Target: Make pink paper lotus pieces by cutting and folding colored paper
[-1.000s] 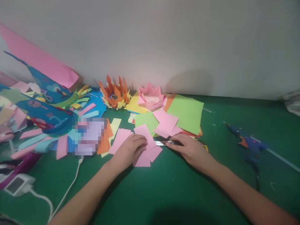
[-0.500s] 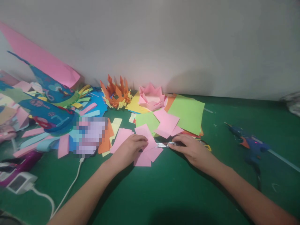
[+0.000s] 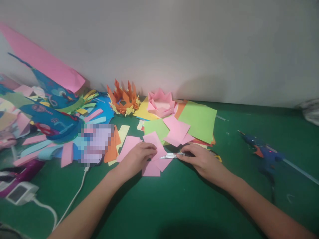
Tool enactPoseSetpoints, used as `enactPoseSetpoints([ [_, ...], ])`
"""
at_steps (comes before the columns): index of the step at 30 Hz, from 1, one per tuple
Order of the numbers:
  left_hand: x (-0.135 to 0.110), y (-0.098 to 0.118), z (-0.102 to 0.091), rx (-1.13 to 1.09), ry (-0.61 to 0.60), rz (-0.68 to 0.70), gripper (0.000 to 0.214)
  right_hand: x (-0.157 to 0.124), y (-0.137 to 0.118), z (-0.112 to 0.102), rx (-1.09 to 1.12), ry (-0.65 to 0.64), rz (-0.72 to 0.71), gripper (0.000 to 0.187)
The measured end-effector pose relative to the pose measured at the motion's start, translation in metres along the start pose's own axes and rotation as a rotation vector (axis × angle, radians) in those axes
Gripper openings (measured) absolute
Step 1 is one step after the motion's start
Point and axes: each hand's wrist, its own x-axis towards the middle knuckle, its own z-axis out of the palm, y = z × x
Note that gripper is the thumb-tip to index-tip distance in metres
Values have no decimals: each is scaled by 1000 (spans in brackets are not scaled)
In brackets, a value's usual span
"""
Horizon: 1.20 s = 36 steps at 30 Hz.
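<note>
Scissors (image 3: 171,155) shifted slightly left over pink paper (image 3: 152,139); right hand (image 3: 205,161) gripping them, left hand (image 3: 138,157) holding paper.

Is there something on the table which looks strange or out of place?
Perhaps the glue gun, at right: it lies on its side on the green table with a small red light showing and no visible stand. The pink papers by the left hand overlap unevenly, but show no clear damage.
</note>
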Motion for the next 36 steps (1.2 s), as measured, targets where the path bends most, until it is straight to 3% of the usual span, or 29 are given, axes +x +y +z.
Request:
enactPoseSetpoints([
  [36, 0, -1, 1, -23, 21, -6, 28, 8, -13, 4, 21, 22, -23, 38],
])
